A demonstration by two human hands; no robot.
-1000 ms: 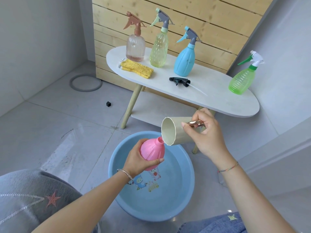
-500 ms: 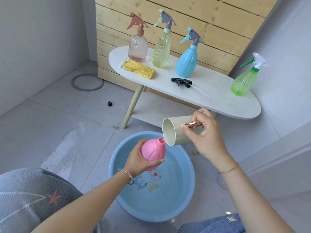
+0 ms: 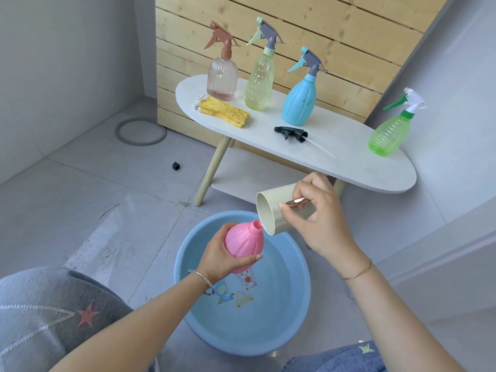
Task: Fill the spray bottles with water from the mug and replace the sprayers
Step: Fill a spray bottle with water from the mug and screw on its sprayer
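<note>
Your left hand (image 3: 217, 260) gripped the pink bottle (image 3: 243, 247) round its belly, fingers and thumb curled on it, sprayer off and neck open. You held it tilted over the blue basin (image 3: 182, 285). Your right hand (image 3: 319, 224) pinched the cream mug (image 3: 271, 210) by its shiny handle, thumb on top. The mug was tipped nearly on its side, its lower rim right at the bottle's neck. I couldn't tell whether water was running, or how full the bottle was. The basin sat on the floor with a cartoon print on its bottom; its water level was unclear.

On the white table (image 3: 349, 157):
- The black sprayer (image 3: 291, 132) lay loose with its tube pointing right.
- The clear pinkish bottle (image 3: 222, 79) had a tinted band low down.
- The yellow-green bottle (image 3: 259, 84), blue bottle (image 3: 300, 103) and green bottle (image 3: 389, 135) stood upright with sprayers on.
- A yellow cloth (image 3: 224, 112) lay just beside the pinkish bottle.
</note>
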